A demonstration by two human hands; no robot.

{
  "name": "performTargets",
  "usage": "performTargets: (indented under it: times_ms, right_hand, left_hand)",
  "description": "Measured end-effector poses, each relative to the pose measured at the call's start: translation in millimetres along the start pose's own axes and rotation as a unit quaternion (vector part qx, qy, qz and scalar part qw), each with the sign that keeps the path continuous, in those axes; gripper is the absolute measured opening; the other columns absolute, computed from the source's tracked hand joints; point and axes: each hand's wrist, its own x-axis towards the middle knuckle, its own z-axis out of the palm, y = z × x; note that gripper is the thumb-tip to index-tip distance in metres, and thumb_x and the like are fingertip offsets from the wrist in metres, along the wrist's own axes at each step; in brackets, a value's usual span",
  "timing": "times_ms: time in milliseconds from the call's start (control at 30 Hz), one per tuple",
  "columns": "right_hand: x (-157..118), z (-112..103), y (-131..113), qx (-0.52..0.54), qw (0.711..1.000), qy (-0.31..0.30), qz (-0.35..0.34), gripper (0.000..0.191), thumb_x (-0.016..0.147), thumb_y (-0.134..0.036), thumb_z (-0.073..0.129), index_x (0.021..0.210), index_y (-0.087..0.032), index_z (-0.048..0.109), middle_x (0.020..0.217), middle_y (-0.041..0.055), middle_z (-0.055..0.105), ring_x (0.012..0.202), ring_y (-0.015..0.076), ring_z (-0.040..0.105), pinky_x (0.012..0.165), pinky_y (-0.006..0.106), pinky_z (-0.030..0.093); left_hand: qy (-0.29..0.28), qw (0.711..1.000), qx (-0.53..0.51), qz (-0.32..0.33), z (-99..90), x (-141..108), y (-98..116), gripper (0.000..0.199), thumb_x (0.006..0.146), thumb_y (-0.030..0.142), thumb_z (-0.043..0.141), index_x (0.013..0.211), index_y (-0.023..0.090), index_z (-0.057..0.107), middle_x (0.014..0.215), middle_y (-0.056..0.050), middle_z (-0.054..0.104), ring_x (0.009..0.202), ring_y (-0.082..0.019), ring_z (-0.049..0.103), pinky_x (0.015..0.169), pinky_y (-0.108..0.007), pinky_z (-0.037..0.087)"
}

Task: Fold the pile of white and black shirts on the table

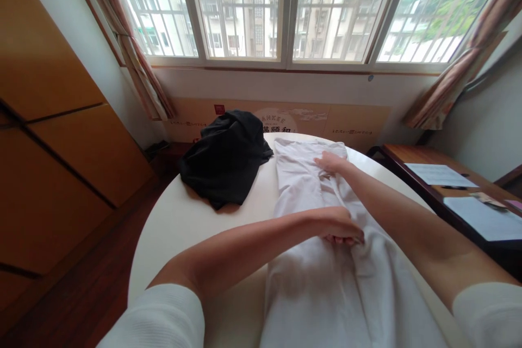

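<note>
A white garment [302, 196], which looks like trousers with a waistband at the far end, lies lengthwise over the round white table [163, 250]. My right hand [331, 163] is near the waistband, its fingers closed on a fold of the cloth. Closer to me, my left hand [342, 227] reaches across the garment with curled fingers gripping its right part. The cloth is wrinkled between and below the hands. Parts of both hands' fingertips are hidden by the fabric and the knuckles.
A crumpled black garment [228, 157] lies at the table's far left edge. To the right stands a dark wooden desk [395, 153] with papers [440, 175] and a pen. Beyond the table are a printed board [354, 114] and barred windows; an orange-brown cabinet [73, 157] is on the left.
</note>
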Motion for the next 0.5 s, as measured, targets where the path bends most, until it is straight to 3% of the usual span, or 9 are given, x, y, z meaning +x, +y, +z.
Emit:
performTargets:
  times_ms: [100,200,267,367,500]
  right_hand:
    - [6.2,1.2,-3.6,-0.033,0.999,-0.034,0.000,0.067,0.101,-0.062,0.041,0.147,-0.017,0.058,0.158,0.0241,0.051,0.151,0.0428,0.040,0.121,0.073,0.014]
    - [14.9,-6.5,-3.3,-0.059,0.996,-0.060,0.001,0.064,0.098,-0.063,0.045,0.142,-0.020,0.064,0.152,0.0217,0.058,0.148,0.0462,0.042,0.121,0.075,0.010]
    - [19.8,-10.3,-2.3,-0.074,0.995,-0.071,0.000,0.063,0.098,-0.063,0.045,0.140,-0.021,0.066,0.149,0.0204,0.061,0.146,0.0473,0.045,0.121,0.077,0.008]
    - [24.1,-9.0,0.5,-0.092,0.993,-0.071,-0.003,0.068,0.099,-0.066,0.042,0.147,-0.022,0.061,0.153,0.0195,0.058,0.148,0.0465,0.044,0.121,0.077,0.004]
    - [29.9,-2.8,9.5,-0.107,0.993,-0.048,-0.008,0.077,0.098,-0.074,0.038,0.157,-0.026,0.051,0.162,0.0187,0.048,0.151,0.0476,0.038,0.119,0.079,0.011]
  left_hand:
    - [-0.026,0.998,-0.039,0.036,11.8,-8.3,-9.5,0.037,0.088,0.034,0.068,0.056,0.017,0.063,0.053,0.001,0.056,0.047,-0.010,0.047,0.050,-0.024,0.038]
    - [-0.004,0.994,-0.058,0.094,30.4,-16.2,-23.7,0.032,0.081,0.033,0.072,0.056,0.016,0.065,0.054,0.000,0.060,0.052,-0.012,0.056,0.057,-0.023,0.044]
    - [-0.024,0.991,-0.103,0.085,48.7,-20.3,-33.9,0.024,0.075,0.024,0.073,0.055,0.017,0.061,0.055,0.000,0.062,0.054,-0.015,0.062,0.059,-0.024,0.049]
    - [-0.096,0.981,-0.161,0.042,77.3,-27.2,-49.0,0.015,0.069,0.016,0.072,0.059,0.017,0.061,0.059,0.001,0.064,0.054,-0.017,0.063,0.056,-0.027,0.051]
    - [-0.180,0.981,-0.013,0.074,95.6,-43.5,-66.8,0.020,0.067,0.020,0.077,0.057,0.017,0.060,0.049,0.006,0.051,0.047,-0.012,0.050,0.051,-0.025,0.042]
